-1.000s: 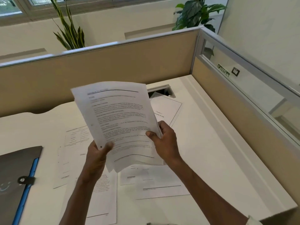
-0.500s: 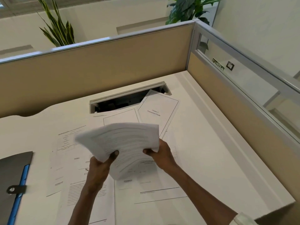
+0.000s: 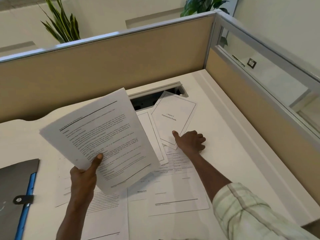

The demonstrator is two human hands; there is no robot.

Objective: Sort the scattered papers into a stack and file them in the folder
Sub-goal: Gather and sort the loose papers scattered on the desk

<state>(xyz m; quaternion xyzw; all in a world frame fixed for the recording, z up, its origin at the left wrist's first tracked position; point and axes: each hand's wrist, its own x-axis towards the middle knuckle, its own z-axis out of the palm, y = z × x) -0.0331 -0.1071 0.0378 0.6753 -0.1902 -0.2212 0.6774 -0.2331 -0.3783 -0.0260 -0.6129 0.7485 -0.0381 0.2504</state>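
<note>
My left hand (image 3: 83, 177) grips a stack of printed papers (image 3: 98, 135) by its lower left corner and holds it tilted above the white desk. My right hand (image 3: 189, 141) has reached forward to a bordered title sheet (image 3: 173, 118) lying askew near the cable slot; its thumb lies on the sheet's lower corner and the fingers curl beside it. Several more loose sheets (image 3: 173, 193) lie scattered flat on the desk under and between my arms. A dark grey folder (image 3: 12, 193) with a blue spine and a clasp lies at the left edge.
A beige partition (image 3: 121, 54) closes the back and another (image 3: 259, 108) with a glass strip the right. An open cable slot (image 3: 147, 101) cuts the desk behind the papers. Plants stand beyond the partition. Bare desk surface (image 3: 233, 153) lies right of my right arm.
My right hand let go of the stack and reached forward to the title sheet. My left hand alone now holds the stack, raised and tilted toward the left.
</note>
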